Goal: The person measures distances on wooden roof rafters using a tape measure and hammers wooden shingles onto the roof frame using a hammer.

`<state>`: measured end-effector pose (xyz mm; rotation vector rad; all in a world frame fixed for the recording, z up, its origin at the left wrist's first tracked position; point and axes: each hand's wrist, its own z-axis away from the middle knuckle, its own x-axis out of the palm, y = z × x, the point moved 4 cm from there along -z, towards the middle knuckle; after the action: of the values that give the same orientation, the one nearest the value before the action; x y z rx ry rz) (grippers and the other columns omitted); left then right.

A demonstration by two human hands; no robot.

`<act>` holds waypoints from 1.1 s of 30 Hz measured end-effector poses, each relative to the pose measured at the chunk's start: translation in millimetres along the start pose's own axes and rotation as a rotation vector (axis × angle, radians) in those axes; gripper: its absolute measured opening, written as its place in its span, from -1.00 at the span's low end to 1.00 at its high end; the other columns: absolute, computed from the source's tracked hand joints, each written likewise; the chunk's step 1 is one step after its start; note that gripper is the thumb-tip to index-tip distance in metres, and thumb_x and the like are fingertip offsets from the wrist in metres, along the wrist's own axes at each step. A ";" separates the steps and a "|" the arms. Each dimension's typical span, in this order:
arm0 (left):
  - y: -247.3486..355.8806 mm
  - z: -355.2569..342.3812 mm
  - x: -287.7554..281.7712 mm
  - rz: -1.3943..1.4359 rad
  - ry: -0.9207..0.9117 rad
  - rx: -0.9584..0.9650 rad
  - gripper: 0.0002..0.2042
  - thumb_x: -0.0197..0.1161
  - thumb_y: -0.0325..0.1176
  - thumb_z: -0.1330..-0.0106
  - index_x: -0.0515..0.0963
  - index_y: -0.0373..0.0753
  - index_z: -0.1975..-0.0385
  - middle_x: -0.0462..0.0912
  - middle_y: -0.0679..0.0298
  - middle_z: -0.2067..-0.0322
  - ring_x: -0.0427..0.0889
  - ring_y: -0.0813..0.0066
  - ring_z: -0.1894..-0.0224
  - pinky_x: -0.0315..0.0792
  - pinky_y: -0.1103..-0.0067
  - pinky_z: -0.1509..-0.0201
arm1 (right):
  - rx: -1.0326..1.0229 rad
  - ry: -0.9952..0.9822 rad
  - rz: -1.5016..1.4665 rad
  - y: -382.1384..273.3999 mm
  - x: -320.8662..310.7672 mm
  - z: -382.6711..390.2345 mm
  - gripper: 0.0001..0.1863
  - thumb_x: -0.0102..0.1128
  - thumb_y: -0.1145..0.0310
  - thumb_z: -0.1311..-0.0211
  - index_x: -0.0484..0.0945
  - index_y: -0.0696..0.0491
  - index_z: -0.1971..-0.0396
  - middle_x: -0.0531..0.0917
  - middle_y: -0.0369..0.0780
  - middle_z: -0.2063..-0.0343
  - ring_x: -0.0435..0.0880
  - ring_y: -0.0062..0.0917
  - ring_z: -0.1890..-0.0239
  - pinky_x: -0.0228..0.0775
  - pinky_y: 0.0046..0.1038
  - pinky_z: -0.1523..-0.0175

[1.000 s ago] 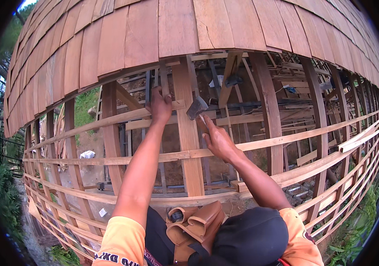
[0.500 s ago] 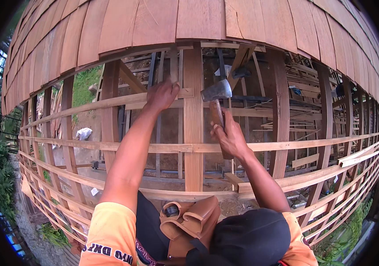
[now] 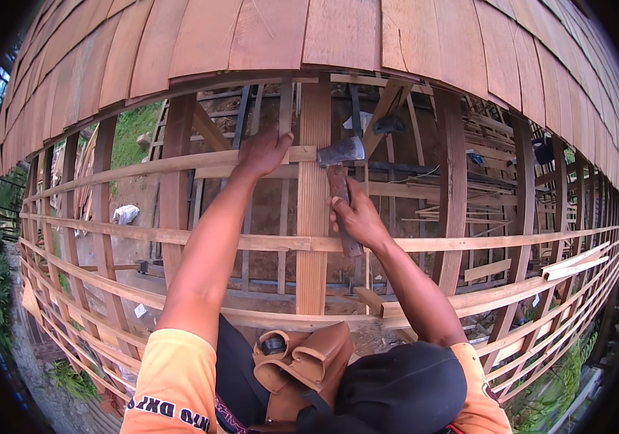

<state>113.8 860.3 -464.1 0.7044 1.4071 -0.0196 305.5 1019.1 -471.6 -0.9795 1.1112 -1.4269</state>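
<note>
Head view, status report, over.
Right grip closed on brown-handled, wedge-headed grey metal hatchet. Left grip on long, pale wooden batten. Hatchet head beside batten's right end; contact unclear.

Soft daylight, dark rim, bent edges.

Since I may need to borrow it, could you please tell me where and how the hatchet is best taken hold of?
Probably by the lower handle of the hatchet, coming from the picture's lower side: its metal head lies across the top, and the slim handle juts out past the right hand.
</note>
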 end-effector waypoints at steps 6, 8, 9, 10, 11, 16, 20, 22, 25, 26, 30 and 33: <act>4.9 -3.1 4.9 -0.015 0.029 0.036 -0.49 -0.17 0.02 -0.33 0.43 -0.37 0.12 0.61 -0.19 0.21 0.58 -0.15 0.10 0.39 0.14 -0.02 | 0.015 -0.022 0.262 5.8 -3.6 -3.3 -0.53 -0.02 0.42 -0.27 0.18 0.21 -0.15 0.61 -0.05 0.52 0.67 -0.30 0.49 0.50 -0.24 0.34; 15.7 -5.3 6.0 -0.033 0.002 -0.027 -0.49 -0.17 0.01 -0.33 0.41 -0.39 0.12 0.62 -0.20 0.24 0.58 -0.13 0.10 0.38 0.12 -0.02 | -0.063 0.035 0.305 21.6 -14.5 -7.9 -0.56 -0.02 0.42 -0.29 0.18 0.22 -0.12 0.58 -0.11 0.56 0.62 -0.39 0.57 0.46 -0.31 0.40; 20.2 -6.4 6.6 -0.040 -0.005 -0.020 -0.49 -0.17 0.01 -0.33 0.41 -0.39 0.12 0.62 -0.20 0.24 0.58 -0.13 0.10 0.38 0.12 -0.02 | -0.139 0.060 0.370 24.2 -17.5 -9.0 -0.59 -0.03 0.41 -0.32 0.18 0.23 -0.09 0.55 -0.17 0.61 0.57 -0.48 0.65 0.42 -0.38 0.47; 25.5 -7.6 7.8 -0.074 -0.017 -0.004 -0.49 -0.17 0.01 -0.33 0.41 -0.40 0.12 0.62 -0.20 0.25 0.59 -0.12 0.10 0.39 0.13 -0.02 | -0.137 0.065 0.364 29.7 -21.4 -9.7 -0.59 -0.03 0.41 -0.32 0.18 0.23 -0.09 0.55 -0.17 0.61 0.57 -0.48 0.65 0.42 -0.38 0.47; 30.6 -8.8 9.0 -0.106 -0.028 0.009 -0.50 -0.17 0.00 -0.33 0.40 -0.40 0.13 0.62 -0.20 0.25 0.59 -0.11 0.10 0.39 0.13 -0.01 | -0.158 0.084 0.390 33.5 -25.9 -10.7 -0.60 -0.03 0.42 -0.32 0.17 0.23 -0.09 0.55 -0.16 0.62 0.57 -0.47 0.65 0.42 -0.37 0.46; -10.0 2.3 -5.4 -0.156 0.036 -0.013 -0.53 -0.15 -0.03 -0.32 0.44 -0.39 0.18 0.64 -0.18 0.30 0.62 -0.11 0.16 0.40 0.12 0.00 | 0.065 -0.058 0.313 4.1 10.3 -13.1 -0.53 -0.03 0.39 -0.24 0.17 0.22 -0.12 0.59 0.17 0.44 0.64 0.05 0.32 0.43 -0.11 0.17; 12.6 2.5 0.1 -0.051 0.063 0.116 -0.50 -0.11 0.01 -0.29 0.58 -0.36 0.44 0.64 -0.11 0.42 0.64 -0.10 0.24 0.45 0.13 0.07 | -0.044 0.048 0.285 19.1 -5.7 -2.9 -0.57 -0.09 0.40 -0.33 0.18 0.14 -0.17 0.55 -0.10 0.44 0.54 -0.39 0.49 0.43 -0.37 0.39; 24.0 -5.6 2.3 -0.020 0.114 0.231 -0.50 -0.07 0.01 -0.24 0.61 -0.34 0.54 0.65 -0.07 0.43 0.64 -0.07 0.24 0.44 0.15 0.06 | -0.061 0.057 0.195 20.3 -13.0 -0.4 -0.59 -0.12 0.40 -0.38 0.18 0.10 -0.20 0.53 -0.23 0.45 0.49 -0.62 0.58 0.43 -0.50 0.50; 15.2 3.7 -5.6 -0.011 0.100 0.128 -0.52 -0.07 0.01 -0.25 0.61 -0.32 0.45 0.65 -0.06 0.40 0.63 -0.05 0.22 0.43 0.14 0.04 | -0.043 -0.005 0.186 11.7 -6.0 1.9 -0.49 -0.11 0.41 -0.37 0.12 0.08 -0.30 0.53 -0.20 0.32 0.51 -0.61 0.50 0.44 -0.51 0.49; 13.6 3.6 -12.3 -0.025 0.122 0.129 -0.53 -0.07 0.01 -0.25 0.60 -0.31 0.42 0.66 -0.05 0.38 0.63 -0.04 0.21 0.43 0.15 0.04 | -0.056 0.004 0.166 9.1 -8.2 1.4 -0.46 -0.10 0.43 -0.35 0.10 0.08 -0.32 0.55 -0.17 0.30 0.53 -0.61 0.48 0.43 -0.50 0.49; -1.7 4.7 5.6 -0.035 0.132 0.145 -0.55 -0.08 0.01 -0.26 0.58 -0.29 0.40 0.66 -0.02 0.34 0.63 -0.01 0.21 0.44 0.18 0.06 | -0.379 0.064 0.761 -56.2 8.8 14.5 -0.40 -0.08 0.53 -0.27 0.08 0.14 -0.33 0.50 0.08 0.11 0.52 -0.16 0.22 0.41 -0.21 0.17; -7.8 9.8 2.0 -0.037 0.078 0.110 -0.56 -0.07 -0.01 -0.29 0.57 -0.30 0.40 0.66 -0.03 0.36 0.63 -0.03 0.22 0.44 0.16 0.10 | -0.613 0.064 0.847 -62.7 10.0 10.6 -0.35 -0.04 0.55 -0.26 0.04 0.10 -0.35 0.43 0.18 0.05 0.46 0.15 0.06 0.36 -0.04 0.01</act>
<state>119.6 850.3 -469.3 0.7768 1.5020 -0.1004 299.5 1010.2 -408.1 -0.7066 1.7852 -0.4316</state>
